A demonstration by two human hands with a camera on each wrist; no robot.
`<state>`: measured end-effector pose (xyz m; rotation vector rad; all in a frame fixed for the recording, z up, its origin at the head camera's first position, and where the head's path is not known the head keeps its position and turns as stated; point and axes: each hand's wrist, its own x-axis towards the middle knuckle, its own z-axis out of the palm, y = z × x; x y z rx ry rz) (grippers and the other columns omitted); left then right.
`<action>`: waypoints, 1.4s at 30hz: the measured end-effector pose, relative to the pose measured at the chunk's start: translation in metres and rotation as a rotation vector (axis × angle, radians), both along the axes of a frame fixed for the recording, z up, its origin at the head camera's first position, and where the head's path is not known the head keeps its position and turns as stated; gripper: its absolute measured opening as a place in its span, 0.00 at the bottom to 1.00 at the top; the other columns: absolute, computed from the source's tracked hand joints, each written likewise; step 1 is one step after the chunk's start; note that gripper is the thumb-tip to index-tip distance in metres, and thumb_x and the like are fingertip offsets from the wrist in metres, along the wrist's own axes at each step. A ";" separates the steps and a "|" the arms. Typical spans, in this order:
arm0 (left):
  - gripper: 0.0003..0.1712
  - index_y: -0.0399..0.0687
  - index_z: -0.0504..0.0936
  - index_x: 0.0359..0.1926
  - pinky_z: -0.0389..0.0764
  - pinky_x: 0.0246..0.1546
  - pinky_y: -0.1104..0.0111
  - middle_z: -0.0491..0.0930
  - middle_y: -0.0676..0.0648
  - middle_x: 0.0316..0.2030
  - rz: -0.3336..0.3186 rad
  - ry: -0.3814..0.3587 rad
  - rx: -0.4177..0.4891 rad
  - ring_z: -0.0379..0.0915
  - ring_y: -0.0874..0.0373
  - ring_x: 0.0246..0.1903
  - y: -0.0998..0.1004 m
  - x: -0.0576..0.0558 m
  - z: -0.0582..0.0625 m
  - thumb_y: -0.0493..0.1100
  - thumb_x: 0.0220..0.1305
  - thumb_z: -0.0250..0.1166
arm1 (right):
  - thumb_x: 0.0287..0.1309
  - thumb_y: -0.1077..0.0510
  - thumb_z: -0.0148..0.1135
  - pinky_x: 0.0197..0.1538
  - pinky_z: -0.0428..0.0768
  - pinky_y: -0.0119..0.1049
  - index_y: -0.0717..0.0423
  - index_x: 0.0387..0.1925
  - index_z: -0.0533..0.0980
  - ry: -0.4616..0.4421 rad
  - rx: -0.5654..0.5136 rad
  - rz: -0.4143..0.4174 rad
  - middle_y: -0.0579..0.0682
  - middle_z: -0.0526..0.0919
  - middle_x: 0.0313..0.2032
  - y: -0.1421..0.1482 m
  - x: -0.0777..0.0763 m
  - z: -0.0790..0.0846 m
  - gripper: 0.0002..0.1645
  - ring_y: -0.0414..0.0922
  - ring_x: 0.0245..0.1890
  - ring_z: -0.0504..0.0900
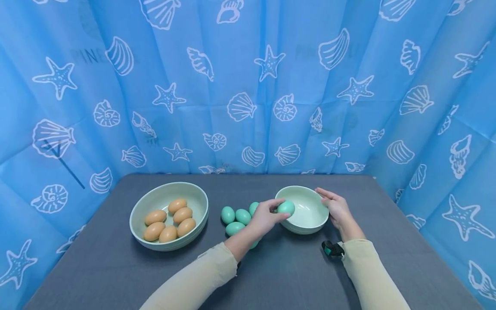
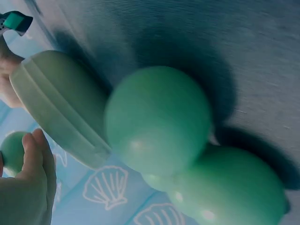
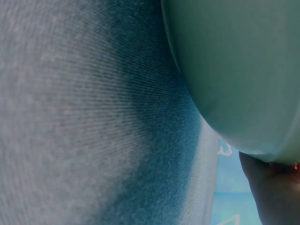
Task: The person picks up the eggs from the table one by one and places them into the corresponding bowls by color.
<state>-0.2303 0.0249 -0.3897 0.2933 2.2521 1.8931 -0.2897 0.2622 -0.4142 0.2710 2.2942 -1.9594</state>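
Observation:
My left hand [image 1: 267, 216] pinches a green egg [image 1: 286, 208] between thumb and fingers, over the left rim of a small pale green bowl [image 1: 304, 226]. At that bowl's right side, my right hand [image 1: 336, 210] holds the rim; part of its grip is hidden. The right wrist view shows the bowl's outer wall [image 3: 243, 70] close up, with a finger [image 3: 269, 187] against it. Several more green eggs [image 1: 227, 215] lie on the table left of the bowl, partly behind my left forearm. In the left wrist view, green eggs [image 2: 157, 119] fill the foreground.
A larger pale green bowl [image 1: 133, 224] at the left contains several brown eggs [image 1: 153, 231]. The grey table [image 1: 290, 275] backs onto a blue curtain [image 1: 248, 129] with white shell prints. A black strap [image 1: 332, 249] hangs by my right sleeve.

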 end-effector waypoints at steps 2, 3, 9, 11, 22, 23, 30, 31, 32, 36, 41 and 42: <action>0.29 0.39 0.73 0.64 0.79 0.48 0.62 0.75 0.40 0.59 -0.001 0.000 0.010 0.73 0.48 0.56 0.006 -0.001 0.002 0.37 0.63 0.67 | 0.74 0.67 0.36 0.70 0.54 0.50 0.61 0.73 0.55 0.007 -0.003 0.002 0.59 0.55 0.72 0.000 0.000 -0.001 0.28 0.56 0.73 0.51; 0.29 0.39 0.73 0.64 0.80 0.47 0.62 0.75 0.40 0.59 -0.001 -0.002 0.015 0.73 0.48 0.56 0.008 -0.002 0.002 0.37 0.63 0.67 | 0.74 0.67 0.36 0.70 0.54 0.50 0.62 0.73 0.55 0.010 -0.004 0.003 0.59 0.55 0.72 0.000 0.000 -0.001 0.28 0.56 0.73 0.51; 0.29 0.40 0.74 0.64 0.81 0.42 0.65 0.76 0.39 0.58 0.010 -0.006 0.013 0.80 0.53 0.45 0.024 -0.009 0.001 0.38 0.62 0.68 | 0.73 0.68 0.36 0.70 0.54 0.50 0.62 0.73 0.55 0.019 -0.009 0.003 0.59 0.55 0.72 0.001 0.000 -0.003 0.29 0.56 0.73 0.51; 0.29 0.41 0.75 0.63 0.81 0.41 0.66 0.77 0.39 0.57 0.020 -0.011 0.016 0.81 0.52 0.41 0.029 -0.012 0.000 0.38 0.61 0.69 | 0.73 0.68 0.36 0.70 0.54 0.50 0.62 0.73 0.55 0.026 -0.006 -0.002 0.60 0.56 0.72 0.001 0.000 -0.003 0.29 0.56 0.73 0.51; 0.27 0.37 0.69 0.65 0.81 0.46 0.58 0.79 0.39 0.49 0.106 -0.205 0.286 0.79 0.42 0.47 0.058 -0.027 -0.010 0.34 0.66 0.62 | 0.73 0.67 0.38 0.69 0.57 0.50 0.62 0.72 0.57 0.040 0.025 0.001 0.60 0.58 0.71 0.002 0.000 -0.004 0.28 0.56 0.72 0.52; 0.27 0.37 0.69 0.65 0.80 0.46 0.57 0.78 0.39 0.49 0.112 -0.207 0.284 0.79 0.43 0.47 0.061 -0.028 -0.011 0.33 0.66 0.62 | 0.73 0.67 0.38 0.69 0.57 0.50 0.62 0.72 0.57 0.039 0.025 0.003 0.60 0.58 0.71 0.002 0.000 -0.003 0.28 0.56 0.72 0.52; 0.25 0.43 0.79 0.58 0.80 0.47 0.58 0.77 0.41 0.55 0.100 -0.219 0.104 0.75 0.49 0.53 0.075 -0.042 -0.009 0.28 0.58 0.67 | 0.74 0.67 0.37 0.68 0.60 0.49 0.62 0.72 0.58 0.034 -0.003 0.009 0.60 0.58 0.71 0.004 0.001 -0.002 0.28 0.56 0.72 0.54; 0.26 0.44 0.80 0.57 0.80 0.46 0.59 0.78 0.42 0.55 0.095 -0.216 0.062 0.76 0.50 0.52 0.077 -0.043 -0.009 0.28 0.57 0.68 | 0.74 0.67 0.37 0.68 0.61 0.49 0.61 0.72 0.58 0.032 -0.005 0.013 0.60 0.58 0.71 0.004 0.002 -0.002 0.28 0.56 0.72 0.54; 0.25 0.45 0.82 0.55 0.80 0.46 0.59 0.79 0.43 0.53 0.095 -0.223 0.032 0.77 0.51 0.49 0.079 -0.044 -0.009 0.27 0.55 0.69 | 0.74 0.67 0.37 0.67 0.61 0.49 0.62 0.72 0.58 0.031 -0.009 0.017 0.60 0.58 0.71 0.004 0.002 -0.002 0.28 0.56 0.71 0.55; 0.25 0.50 0.85 0.52 0.79 0.44 0.58 0.82 0.46 0.49 0.071 -0.260 -0.088 0.77 0.56 0.39 0.085 -0.047 -0.008 0.28 0.51 0.72 | 0.73 0.68 0.37 0.66 0.63 0.48 0.62 0.72 0.58 0.036 -0.008 0.017 0.62 0.59 0.71 0.005 0.001 -0.002 0.28 0.56 0.71 0.57; 0.25 0.50 0.85 0.53 0.78 0.47 0.54 0.80 0.46 0.54 -0.015 -0.310 -0.179 0.79 0.51 0.43 0.088 -0.048 -0.005 0.28 0.54 0.70 | 0.72 0.69 0.38 0.66 0.65 0.49 0.63 0.71 0.60 0.061 0.015 0.013 0.62 0.60 0.70 0.005 0.001 -0.001 0.28 0.57 0.70 0.58; 0.25 0.50 0.84 0.53 0.79 0.46 0.56 0.79 0.46 0.54 -0.029 -0.314 -0.201 0.79 0.52 0.42 0.088 -0.048 -0.005 0.28 0.55 0.70 | 0.72 0.69 0.38 0.66 0.64 0.49 0.63 0.71 0.60 0.067 0.018 0.012 0.62 0.60 0.70 0.005 0.001 -0.001 0.28 0.57 0.70 0.58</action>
